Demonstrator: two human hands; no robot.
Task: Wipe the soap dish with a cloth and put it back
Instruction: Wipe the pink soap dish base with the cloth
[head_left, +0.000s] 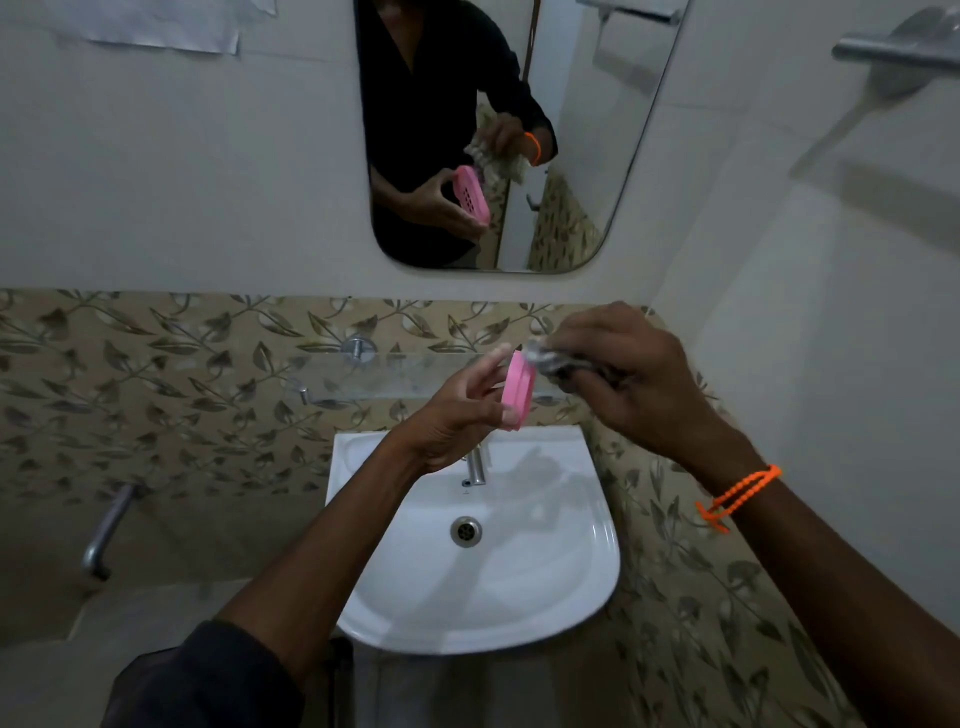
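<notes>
Standing on its edge above the white sink (597, 571), the pink soap dish (517, 392) is pinched in the left hand (457, 421), thumb on its near lower rim and fingertips (493, 358) reaching over the top edge. Its open face is turned toward two o'clock, away from the camera, so only the smooth pink back and rim show directly. The right hand (628, 374) sits just beside the dish at three o'clock from it, fingers curled closed around a bunched grey cloth (550, 358), whose crumpled end touches the dish's upper edge. An orange string bracelet (737, 496) circles the right wrist.

Behind both hands, at twelve o'clock, a clear glass shelf (374, 374) runs along the leaf-patterned tile wall (156, 374). Below the left hand a chrome tap (475, 467) rises at the back of the basin, and the round drain (466, 531) lies at six o'clock from it.

Higher up, the mirror (597, 156) shows the same pose from the front: the dish's slotted inner face is visible there, with the patterned cloth held against its top end. A metal towel bar (893, 49) is fixed to the side wall at two o'clock.
</notes>
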